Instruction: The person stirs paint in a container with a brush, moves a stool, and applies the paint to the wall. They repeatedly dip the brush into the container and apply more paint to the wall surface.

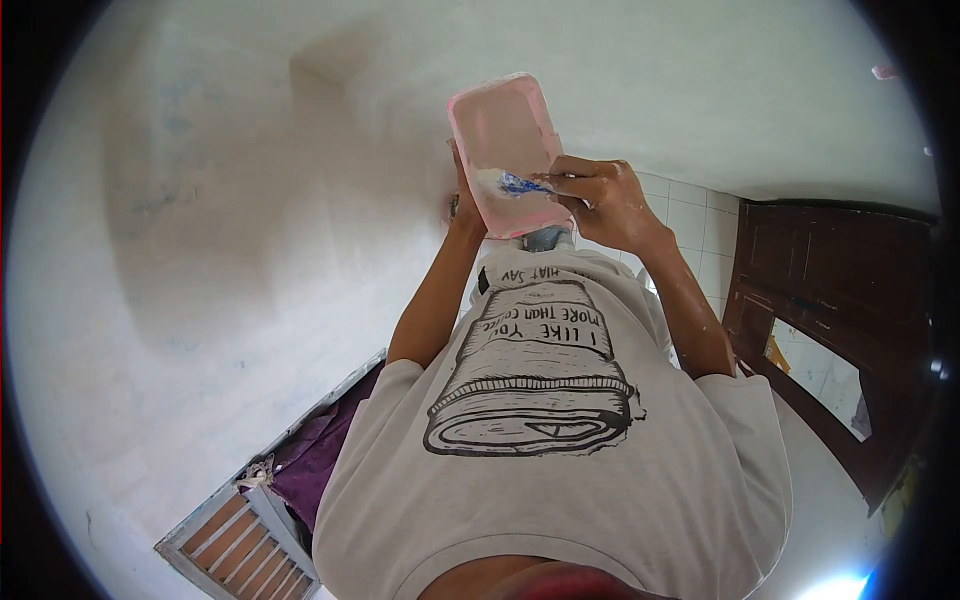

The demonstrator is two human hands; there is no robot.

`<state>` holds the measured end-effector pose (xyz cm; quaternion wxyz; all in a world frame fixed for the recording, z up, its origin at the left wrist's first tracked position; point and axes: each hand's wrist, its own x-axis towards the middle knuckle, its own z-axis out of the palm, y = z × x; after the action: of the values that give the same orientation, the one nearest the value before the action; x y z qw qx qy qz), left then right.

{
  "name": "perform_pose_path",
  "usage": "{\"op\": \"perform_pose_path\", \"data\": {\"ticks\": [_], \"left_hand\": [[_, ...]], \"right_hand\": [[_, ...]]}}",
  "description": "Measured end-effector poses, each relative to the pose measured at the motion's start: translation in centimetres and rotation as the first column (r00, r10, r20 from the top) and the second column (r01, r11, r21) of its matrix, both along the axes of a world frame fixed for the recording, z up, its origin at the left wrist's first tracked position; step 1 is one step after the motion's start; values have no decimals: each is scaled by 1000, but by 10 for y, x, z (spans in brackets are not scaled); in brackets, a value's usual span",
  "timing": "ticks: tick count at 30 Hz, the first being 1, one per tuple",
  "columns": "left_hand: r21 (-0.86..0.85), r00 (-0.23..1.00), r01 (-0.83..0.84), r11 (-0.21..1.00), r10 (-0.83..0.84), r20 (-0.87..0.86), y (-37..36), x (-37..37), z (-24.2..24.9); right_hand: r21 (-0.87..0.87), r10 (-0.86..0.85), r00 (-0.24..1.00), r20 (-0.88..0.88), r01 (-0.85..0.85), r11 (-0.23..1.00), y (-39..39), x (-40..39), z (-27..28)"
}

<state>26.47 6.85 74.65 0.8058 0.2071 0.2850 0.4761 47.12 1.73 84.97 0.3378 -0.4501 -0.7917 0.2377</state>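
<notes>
A pink rectangular tray (550,118) with pale paint-like residue inside is held up in front of me. My left hand (468,200) supports it along its left side, with the fingers partly hidden behind it. Over the tray's lower right part, my right hand (608,200) grips a blue-handled tool (522,184) between thumb and fingers. The tool's end touches a whitish lump (490,180) inside the tray. White specks dot my right hand and forearm.
A wall (200,220) with damp-looking brownish patches rises at the left. Dark wooden furniture (790,250) with a mirror-like panel stands at the right. White floor tiles (685,215) show beyond my right arm. A slatted vent (240,545) and purple cloth (320,440) are at the lower left.
</notes>
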Motion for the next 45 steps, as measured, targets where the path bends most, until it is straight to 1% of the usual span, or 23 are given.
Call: {"op": "perform_pose_path", "data": {"ticks": [4,11,13,14,15,17,18,19,21,23,24,25,28,29,32,33,35,37,39,41,43,44,45], "left_hand": [[5,1000,-28,1000,28,2,3,0,-1],[186,991,-96,978,112,-78,1,-8,36],[184,993,-114,976,109,35,4,-14,31],[123,991,-125,984,119,57,5,-17,22],[132,990,-134,982,126,65,5,-17,18],[114,983,-184,976,183,16,-2,-17,11],[127,983,-184,975,182,27,-7,-17,10],[136,984,-171,976,176,-30,-13,-20,12],[125,986,-135,983,121,116,-9,-26,-5],[13,961,-193,981,186,207,-5,-23,-7],[-72,948,-298,952,304,92,-12,-18,2],[143,974,-223,964,215,70,-12,-24,-3],[28,954,-294,955,292,63,-5,-46,-63],[-9,956,-266,964,265,126,-3,-43,-36],[87,960,-271,959,263,96,5,-49,-26],[90,959,-269,959,257,121,4,-52,-24],[97,957,-258,961,240,164,9,-56,-15],[88,943,-291,953,270,195,8,-62,-8],[90,938,-307,947,285,198,12,-64,-12],[93,930,-331,939,308,203,15,-68,-12],[103,939,-316,943,296,176,17,-73,-5],[108,944,-292,950,268,195,18,-74,-9],[140,942,-272,952,234,240,20,-73,-17]], "right_hand": [[-3,-26,999,-33,26,1000,-4,-3,3],[-14,-58,996,-74,57,998,-2,-8,-3],[-20,-181,967,-181,180,983,-3,-12,1],[-63,-181,965,-192,172,983,-3,-9,8],[-51,-171,967,-187,164,985,-1,-7,7],[-86,-171,934,-313,151,985,1,-6,-1],[-103,-152,945,-289,128,986,1,-1,-3],[-77,-147,948,-282,131,988,-2,-2,-5],[-299,-231,805,-547,70,952,-4,-6,-10],[-384,-287,843,-456,104,917,-2,3,-21],[-397,-313,850,-424,136,908,1,5,-13],[-408,-341,854,-393,171,897,3,7,-7],[-312,-314,813,-490,172,934,23,11,-10],[-299,-288,809,-512,146,943,34,12,-2],[-210,-238,819,-521,147,967,68,13,18],[-182,-230,823,-519,157,971,76,13,33],[-78,-243,878,-411,232,970,92,9,73],[122,-197,862,-467,284,951,117,5,104],[151,-158,856,-493,263,953,131,2,163],[85,-49,773,-633,132,988,143,-6,212],[208,-21,865,-502,144,967,165,-12,248],[515,1,928,-373,206,832,188,-13,258],[632,-46,955,-294,230,740,198,-14,273]]}}
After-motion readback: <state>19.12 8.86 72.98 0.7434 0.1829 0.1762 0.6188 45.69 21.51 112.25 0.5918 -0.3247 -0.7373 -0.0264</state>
